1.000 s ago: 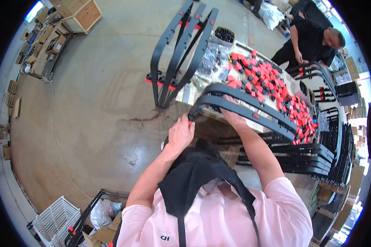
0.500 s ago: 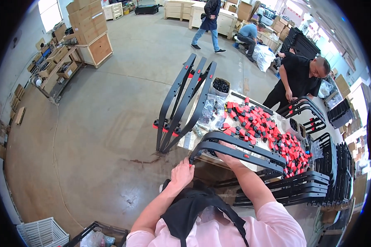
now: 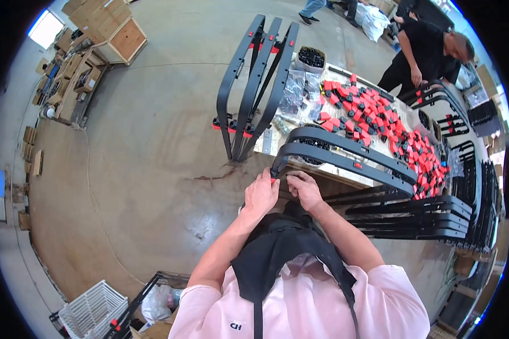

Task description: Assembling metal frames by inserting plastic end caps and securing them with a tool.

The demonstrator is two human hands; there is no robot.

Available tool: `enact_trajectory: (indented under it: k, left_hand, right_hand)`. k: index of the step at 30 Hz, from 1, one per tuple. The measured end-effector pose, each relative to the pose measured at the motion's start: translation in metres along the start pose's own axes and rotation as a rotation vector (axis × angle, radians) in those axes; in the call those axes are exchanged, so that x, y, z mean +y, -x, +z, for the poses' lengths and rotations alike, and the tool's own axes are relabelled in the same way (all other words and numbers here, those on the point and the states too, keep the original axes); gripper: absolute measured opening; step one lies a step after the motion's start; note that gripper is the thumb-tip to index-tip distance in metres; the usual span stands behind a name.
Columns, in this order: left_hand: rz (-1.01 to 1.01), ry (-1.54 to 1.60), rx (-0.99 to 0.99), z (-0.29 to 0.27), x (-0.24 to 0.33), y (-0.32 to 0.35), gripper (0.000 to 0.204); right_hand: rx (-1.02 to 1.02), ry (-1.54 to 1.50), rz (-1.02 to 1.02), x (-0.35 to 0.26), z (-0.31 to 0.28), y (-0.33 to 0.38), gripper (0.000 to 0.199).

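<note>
Off on the far left there's a white slatted plastic basket (image 3: 93, 309) on the floor, then three dark-grey bent frames with red fittings (image 3: 259, 69) standing upright by the counter (image 3: 275, 138). Next comes the left hand (image 3: 261, 194), fingers wrapped round the lower end of a dark-grey curved twin-rail frame (image 3: 345, 161), right by a small red tip (image 3: 274, 180). That frame arches in front of the counter and runs off rightward. Just beside that end sits the right hand (image 3: 304, 190), fingers drawn into a narrow pinch; can't tell if anything tiny is in there. Further right: a heap of red-and-black plastic pieces (image 3: 367, 107) on the counter, a stack of black curved frames (image 3: 410, 217) below, and a co-worker in black (image 3: 430, 56).

What might go wrong, imo: the left hand grips only one end, so a hard push there could swing the long frame into the heap. If the pinch does hold something small, a loose hold might drop it on the floor.

Compared with half a second ago, the right hand has come back from behind the frame to beside the left, which stays put. The passer-by is down to just legs up top.
</note>
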State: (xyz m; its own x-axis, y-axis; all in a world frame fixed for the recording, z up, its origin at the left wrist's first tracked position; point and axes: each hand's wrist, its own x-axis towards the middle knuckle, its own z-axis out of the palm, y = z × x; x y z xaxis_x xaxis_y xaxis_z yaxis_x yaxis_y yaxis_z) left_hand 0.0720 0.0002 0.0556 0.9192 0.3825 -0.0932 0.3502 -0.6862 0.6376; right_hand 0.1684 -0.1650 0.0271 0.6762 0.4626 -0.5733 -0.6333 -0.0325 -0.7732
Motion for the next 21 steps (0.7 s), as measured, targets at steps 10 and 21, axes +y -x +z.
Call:
enact_trajectory:
  k: [10, 21]
  left_hand:
    - [-0.054, -0.047, -0.067, -0.002, 0.002, 0.002, 0.057]
    - [-0.022, -0.065, -0.034, -0.002, 0.002, 0.0, 0.055]
  right_hand:
    - [-0.051, 0.052, -0.022, 0.008, 0.016, -0.013, 0.021]
    - [-0.079, 0.778, -0.277, -0.026, 0.009, -0.016, 0.031]
